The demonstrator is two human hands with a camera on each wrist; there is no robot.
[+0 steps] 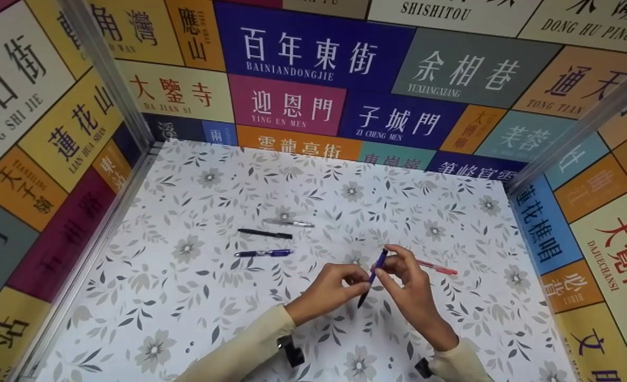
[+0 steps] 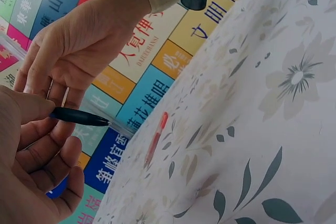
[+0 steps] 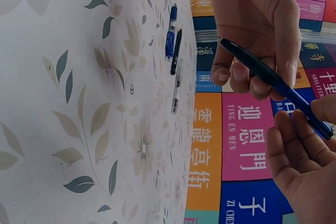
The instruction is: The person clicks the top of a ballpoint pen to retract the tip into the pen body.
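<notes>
A blue ballpoint pen (image 1: 379, 261) with a black grip section is held between both hands above the table, its writing tip pointing down. My left hand (image 1: 328, 291) pinches it around the middle with thumb and fingers. Higher up, my right hand (image 1: 413, 289) holds the barrel between the thumb and fingers, with a fingertip at the upper end. In the right wrist view the thin tip of the pen (image 3: 247, 59) sticks out. A red pen (image 1: 441, 268) lies on the table just beyond the right hand, partly hidden by it.
Left of the hands lie a clear pen (image 1: 292, 223), a black pen (image 1: 265, 233) and another blue pen (image 1: 263, 253), roughly parallel. The table (image 1: 154, 297) has a floral cover. Panels with colourful place-name signs (image 1: 313, 53) enclose it at the back and sides.
</notes>
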